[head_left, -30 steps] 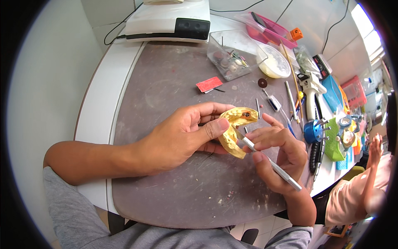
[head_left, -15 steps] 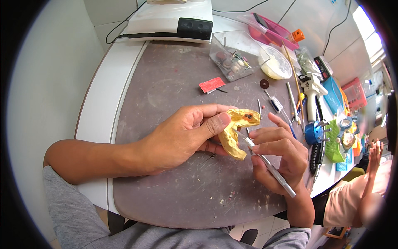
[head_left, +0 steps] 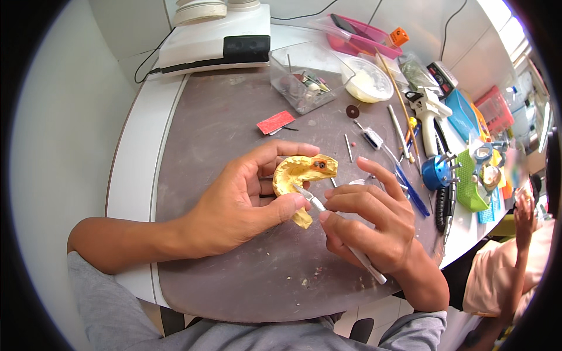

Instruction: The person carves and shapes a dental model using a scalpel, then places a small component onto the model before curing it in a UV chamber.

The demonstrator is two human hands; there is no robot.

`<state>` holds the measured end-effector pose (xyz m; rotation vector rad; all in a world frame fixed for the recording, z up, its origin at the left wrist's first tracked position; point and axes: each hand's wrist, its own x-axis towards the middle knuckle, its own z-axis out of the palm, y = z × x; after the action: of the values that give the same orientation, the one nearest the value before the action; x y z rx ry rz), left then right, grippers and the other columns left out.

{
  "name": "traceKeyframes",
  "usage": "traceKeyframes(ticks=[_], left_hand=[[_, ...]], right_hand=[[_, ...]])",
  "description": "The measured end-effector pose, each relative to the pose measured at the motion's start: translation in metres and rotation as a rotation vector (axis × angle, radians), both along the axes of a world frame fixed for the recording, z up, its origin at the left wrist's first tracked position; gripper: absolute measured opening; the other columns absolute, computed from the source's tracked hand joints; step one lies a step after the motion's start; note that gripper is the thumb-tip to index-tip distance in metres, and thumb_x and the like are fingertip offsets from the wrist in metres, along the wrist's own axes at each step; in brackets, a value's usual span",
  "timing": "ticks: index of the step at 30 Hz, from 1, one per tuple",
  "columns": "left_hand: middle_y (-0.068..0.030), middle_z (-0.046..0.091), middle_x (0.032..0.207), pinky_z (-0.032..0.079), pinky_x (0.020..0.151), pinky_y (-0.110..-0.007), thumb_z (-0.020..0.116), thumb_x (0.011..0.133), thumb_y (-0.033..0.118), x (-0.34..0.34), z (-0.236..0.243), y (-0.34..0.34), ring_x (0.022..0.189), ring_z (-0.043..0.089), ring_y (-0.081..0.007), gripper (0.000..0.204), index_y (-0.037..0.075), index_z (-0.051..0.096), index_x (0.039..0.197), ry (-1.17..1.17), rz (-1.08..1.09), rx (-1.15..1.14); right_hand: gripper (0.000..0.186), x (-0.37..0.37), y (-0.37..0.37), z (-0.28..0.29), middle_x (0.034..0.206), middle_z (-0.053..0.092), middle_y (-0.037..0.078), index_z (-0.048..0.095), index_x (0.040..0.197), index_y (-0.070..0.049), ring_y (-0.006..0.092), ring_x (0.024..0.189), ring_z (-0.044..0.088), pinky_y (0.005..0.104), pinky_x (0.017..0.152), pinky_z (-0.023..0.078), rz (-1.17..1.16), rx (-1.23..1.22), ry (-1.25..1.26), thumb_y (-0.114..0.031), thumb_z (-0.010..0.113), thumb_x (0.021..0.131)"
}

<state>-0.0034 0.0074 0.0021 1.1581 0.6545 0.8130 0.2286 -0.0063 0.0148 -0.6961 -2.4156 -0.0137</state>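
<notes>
Near the middle of the desk, my left hand (head_left: 237, 205) is closed on a yellow plaster dental model (head_left: 283, 174), its thumb across the lower arm of the arch. The model has a dark insert with orange around it on its upper right arm. My right hand (head_left: 377, 225) grips a silver-handled knife (head_left: 370, 266) with a small blade, whose tip touches the inner part of the model. Above my hands lie a red card (head_left: 275, 121), a dark disc (head_left: 352, 111) and a thin metal rod (head_left: 349, 147).
A white machine (head_left: 193, 50) stands at the back. Rightward are a clear box (head_left: 295, 99), pink tray (head_left: 366, 44), white bowl (head_left: 369, 81), white gun-shaped tool (head_left: 427, 120), blue holder (head_left: 433, 172) and green basket (head_left: 473, 190). Another person's hand (head_left: 524, 210) is at far right.
My hands and the model have shifted left in the view, along with the desk. The model has turned, and my left thumb has moved down from its middle to the lower arm.
</notes>
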Motion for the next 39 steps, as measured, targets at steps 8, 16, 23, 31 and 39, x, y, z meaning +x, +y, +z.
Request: traceKeyframes(ticks=[8,16,23,31,39], left_hand=[[-0.0078,0.054,0.139,0.044,0.108,-0.032,0.063,0.094,0.004,-0.006,-0.001,-0.004,0.126,0.052,-0.0141,0.06,0.001,0.041,0.149,0.046,0.012,0.016],[-0.0087,0.059,0.127,0.054,0.094,-0.029,0.065,0.093,0.007,0.003,0.009,-0.01,0.104,0.064,-0.0131,0.057,0.001,0.044,0.146,0.069,0.126,0.006],[-0.0078,0.056,0.12,0.055,0.09,-0.029,0.068,0.093,0.016,0.011,0.007,-0.011,0.099,0.064,-0.0137,0.063,0.001,0.04,0.147,0.119,0.116,0.051],[-0.0085,0.053,0.129,0.054,0.09,-0.03,0.053,0.1,0.01,0.009,0.005,-0.008,0.104,0.061,-0.0126,0.046,0.005,0.042,0.144,0.04,0.217,0.048],[-0.0069,0.054,0.126,0.051,0.093,-0.029,0.051,0.1,0.008,0.008,0.004,-0.005,0.104,0.058,-0.0098,0.043,0.005,0.045,0.142,0.057,0.241,0.054]], right_hand=[[0.014,-0.011,-0.01,-0.002,0.087,0.067,0.002,0.067,0.083,-0.013,0.0152,0.088,0.069,0.05,0.106,0.047,-0.033,0.101,-0.013,-0.012,0.072,0.07],[0.012,-0.004,-0.003,-0.012,0.083,0.056,0.004,0.059,0.088,-0.01,0.0194,0.081,0.064,0.0515,0.107,0.046,0.028,0.161,0.117,-0.012,0.066,0.078],[0.019,0.005,0.005,-0.02,0.084,0.059,0.008,0.058,0.095,-0.005,0.0251,0.081,0.065,0.0499,0.104,0.047,0.079,0.126,0.233,-0.011,0.069,0.081],[0.029,0.008,0.003,-0.015,0.086,0.055,0.008,0.057,0.102,-0.007,0.0278,0.083,0.064,0.0428,0.089,0.054,0.155,0.165,0.291,-0.012,0.072,0.078],[0.03,0.006,0.002,-0.015,0.092,0.056,0.007,0.059,0.107,-0.009,0.0274,0.084,0.065,0.0372,0.073,0.055,0.159,0.141,0.316,-0.013,0.07,0.079]])
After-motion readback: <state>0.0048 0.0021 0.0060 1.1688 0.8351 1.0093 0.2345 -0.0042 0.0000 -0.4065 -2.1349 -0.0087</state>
